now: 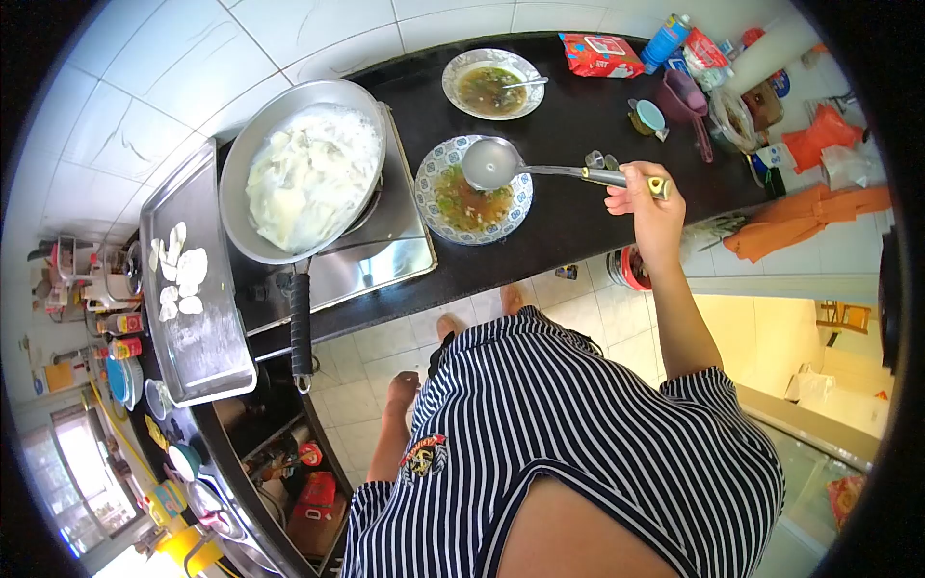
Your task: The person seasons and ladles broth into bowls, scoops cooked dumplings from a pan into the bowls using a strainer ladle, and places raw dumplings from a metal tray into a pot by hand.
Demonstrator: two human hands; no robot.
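My right hand (652, 204) is closed round the handle of a metal ladle (491, 164). The ladle's bowl holds cloudy liquid and is over the upper right part of a blue-patterned bowl (431, 217) of brown broth with green bits. Behind that bowl, a second patterned bowl (456, 60) contains similar broth and a spoon. A wide pan (231, 183) on the stove holds pale dumplings in foamy white liquid. Low beside my body, my left hand (404, 387) hangs away from the counter, its fingers loosely curled and too small to read clearly.
Left of the pan lies a metal tray (198, 361) with several floury white pieces. The pan's black handle (302, 328) juts over the counter's front edge. A red packet (602, 56), a blue can (665, 43) and a small lidded jar (647, 117) stand at the right.
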